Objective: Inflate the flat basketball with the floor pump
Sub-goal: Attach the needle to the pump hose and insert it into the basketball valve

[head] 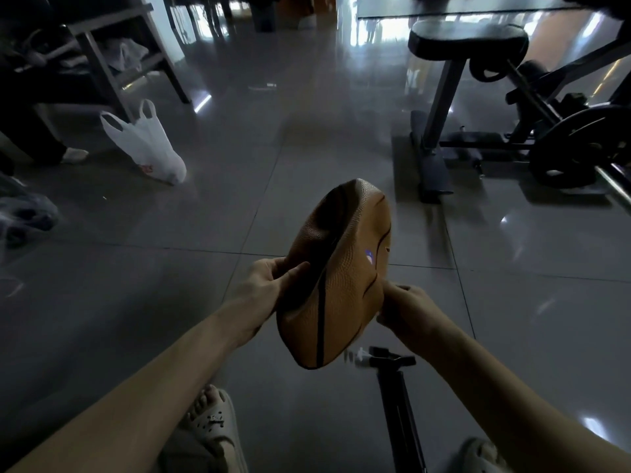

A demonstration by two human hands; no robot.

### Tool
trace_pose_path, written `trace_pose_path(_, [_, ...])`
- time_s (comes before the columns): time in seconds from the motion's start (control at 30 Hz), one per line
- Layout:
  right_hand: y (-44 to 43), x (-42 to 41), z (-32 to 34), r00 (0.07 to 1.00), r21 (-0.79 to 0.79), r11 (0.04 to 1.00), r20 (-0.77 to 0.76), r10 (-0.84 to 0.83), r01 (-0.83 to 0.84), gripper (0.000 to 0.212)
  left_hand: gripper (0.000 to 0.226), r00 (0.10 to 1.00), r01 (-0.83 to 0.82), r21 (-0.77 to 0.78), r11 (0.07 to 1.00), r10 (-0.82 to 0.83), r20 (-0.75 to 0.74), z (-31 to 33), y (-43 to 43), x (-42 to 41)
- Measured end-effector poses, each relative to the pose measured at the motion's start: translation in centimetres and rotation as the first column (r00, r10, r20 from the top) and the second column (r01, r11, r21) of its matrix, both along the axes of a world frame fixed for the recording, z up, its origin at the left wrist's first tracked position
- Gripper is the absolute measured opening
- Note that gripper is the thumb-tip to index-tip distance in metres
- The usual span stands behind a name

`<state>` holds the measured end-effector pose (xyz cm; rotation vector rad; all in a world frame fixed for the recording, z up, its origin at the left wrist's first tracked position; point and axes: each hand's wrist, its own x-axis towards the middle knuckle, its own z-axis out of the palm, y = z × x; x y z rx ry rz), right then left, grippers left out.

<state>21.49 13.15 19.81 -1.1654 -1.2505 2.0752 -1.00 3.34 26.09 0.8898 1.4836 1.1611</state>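
Observation:
The flat orange basketball (345, 268) hangs in the air in front of me, caved in on its left side and standing on edge. My left hand (269, 285) grips its dented left side, thumb laid across the leather. My right hand (406, 312) holds the lower right edge with curled fingers. Below the ball stands the black floor pump (396, 397), its handle end near the ball's bottom and its shaft running down toward me. Small white fittings (358, 357) sit by the pump's top.
The floor is grey glossy tile. A white plastic bag (146, 145) lies at the left, near a wooden stool frame (116, 59). A black weight bench (454, 83) with a barbell plate (580, 148) stands at the right. My sandalled feet (215, 421) are at the bottom.

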Motion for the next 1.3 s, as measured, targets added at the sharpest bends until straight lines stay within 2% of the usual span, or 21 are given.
trace_pose_path(0.13, [-0.2,0.3,0.6,0.983,0.003,1.0,-0.184,-0.009,0.01,0.026,0.019,0.994,-0.078,0.12,0.99,0.087,-0.068,1.9,-1.0,2.2])
trace_pose_path(0.17, [-0.6,0.1,0.6,0.978,0.013,1.0,-0.21,0.0,0.003,0.025,0.021,0.994,-0.102,0.168,0.98,0.109,-0.032,2.5,-1.3,2.5])
trace_pose_path(0.23, [-1.3,-0.6,0.4,0.972,0.035,0.999,-0.235,0.022,-0.014,0.032,0.022,0.976,-0.2,0.202,0.959,0.176,0.13,4.0,-1.5,2.7])
trace_pose_path(0.3, [-1.8,-1.1,0.6,0.962,0.004,0.998,-0.269,0.054,-0.055,0.043,0.022,0.927,-0.284,0.128,0.95,0.238,0.289,4.9,-1.4,2.2])
trace_pose_path(0.37, [-1.8,-1.1,0.4,0.955,0.009,0.996,-0.284,0.091,-0.093,0.045,0.025,0.941,-0.184,0.027,0.982,0.169,0.293,5.5,-1.2,1.5])
trace_pose_path(0.43, [-1.8,-0.9,0.4,0.951,0.005,0.994,-0.292,0.105,-0.109,0.041,0.026,0.972,-0.016,-0.114,0.993,0.043,0.233,5.6,-1.0,0.3])
trace_pose_path(0.5, [-1.4,-0.3,0.0,0.955,0.011,0.988,-0.252,0.154,-0.156,0.033,0.038,0.982,0.102,-0.254,0.962,-0.056,0.183,5.2,-0.5,-0.7])
trace_pose_path(0.53, [-1.3,-0.2,-0.4,0.964,0.054,0.979,-0.168,0.204,-0.198,0.031,0.045,0.987,0.105,-0.306,0.946,-0.062,0.146,4.7,-0.3,-1.0])
trace_pose_path(0.6, [-1.3,-0.2,-0.5,0.943,0.206,0.924,0.15,0.296,-0.323,0.037,0.049,0.999,0.019,-0.332,0.943,-0.009,0.032,3.5,0.2,-1.0])
trace_pose_path(0.63, [-1.1,-0.4,-0.2,0.906,0.278,0.891,0.333,0.262,-0.359,0.042,0.044,0.999,-0.022,-0.296,0.955,0.009,-0.046,2.9,0.3,-0.8])
trace_pose_path(0.67, [-1.0,-0.7,0.2,0.878,0.349,0.873,0.451,0.164,-0.342,0.048,0.036,0.988,-0.048,-0.246,0.968,0.009,-0.155,2.5,0.4,-0.5])
trace_pose_path(0.7, [-1.0,-0.9,0.8,0.878,0.412,0.867,0.476,0.057,-0.28,0.054,0.028,0.959,-0.064,-0.192,0.979,0.007,-0.283,2.0,0.3,-0.3])
trace_pose_path(0.77, [-0.6,-1.5,2.7,0.952,0.441,0.892,0.302,-0.049,-0.094,0.059,0.021,0.868,-0.089,-0.108,0.99,0.024,-0.497,1.3,0.2,-0.2])
trace_pose_path(0.8, [-0.5,-1.9,3.4,0.979,0.406,0.912,0.202,-0.033,-0.053,0.061,0.02,0.839,-0.099,-0.08,0.992,0.04,-0.542,1.0,0.1,-0.2])
trace_pose_path(0.9, [-0.7,-2.2,4.8,0.998,0.295,0.953,0.019,0.061,-0.064,0.075,0.017,0.828,-0.114,0.004,0.993,0.098,-0.552,1.2,0.2,0.1])
trace_pose_path(1.0, [-1.3,-2.4,5.9,0.997,0.273,0.959,0.001,0.082,-0.079,0.089,0.019,0.77,-0.128,0.084,0.988,0.153,-0.62,1.7,0.4,0.3])
trace_pose_path(1.07, [-1.6,-2.8,6.4,0.995,0.329,0.939,0.058,0.082,-0.096,0.074,0.025,0.717,-0.124,0.109,0.986,0.165,-0.678,1.6,0.5,0.4])
trace_pose_path(1.1, [-1.5,-2.8,6.2,0.995,0.354,0.931,0.084,0.06,-0.087,0.058,0.024,0.724,-0.12,0.101,0.988,0.157,-0.672,1.6,0.6,0.5])
trace_pose_path(1.17, [-1.3,-2.5,5.5,0.995,0.296,0.954,0.1,0.008,-0.038,0.031,0.022,0.823,-0.107,0.069,0.992,0.128,-0.553,1.8,0.5,0.6])
trace_pose_path(1.23, [-1.2,-2.0,4.9,1.0,0.141,0.99,0.008,-0.006,0.005,0.025,0.019,0.933,-0.104,0.061,0.993,0.118,-0.341,2.5,0.2,0.8])
trace_pose_path(1.3, [-1.3,-1.7,4.7,0.991,0.01,1.0,-0.13,0.0,0.002,0.026,0.024,0.988,-0.115,0.079,0.99,0.122,-0.097,3.5,0.0,1.0])
